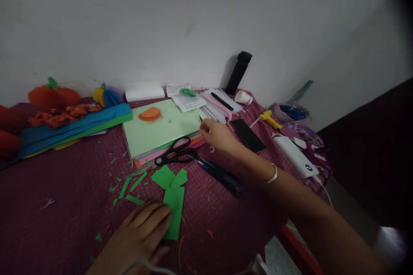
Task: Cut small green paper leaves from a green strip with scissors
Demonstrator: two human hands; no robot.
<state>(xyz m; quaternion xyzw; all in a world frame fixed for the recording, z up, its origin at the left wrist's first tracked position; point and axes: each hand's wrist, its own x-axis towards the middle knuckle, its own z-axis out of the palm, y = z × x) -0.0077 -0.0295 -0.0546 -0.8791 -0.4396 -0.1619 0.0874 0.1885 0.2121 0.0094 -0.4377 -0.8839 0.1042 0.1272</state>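
My left hand (pixel 142 227) lies flat at the bottom of the view, its fingers stretched over the edge of a green paper strip (pixel 175 212). Other green paper pieces (pixel 164 176) and thin offcuts (pixel 125 187) lie just beyond it. Reaching over the right edge of a pale green paper stack (pixel 155 135), my right hand (pixel 214 132) is closed in a pinch. A small pointed tip of a pencil (pixel 200 118) sticks out from its fingers; the remainder is hidden. Black-handled scissors (pixel 174 154) rest in front of the stack, partly on its edge.
Blue paper (pixel 74 126) and orange paper pumpkins (pixel 54 94) are at left. A black pen (pixel 222 101), phone (pixel 248 135), dark bottle (pixel 238 72), yellow glue gun (pixel 270 118) and white power bank (pixel 296 156) stand or lie at right. A dark tool (pixel 222 176) lies beneath my right forearm.
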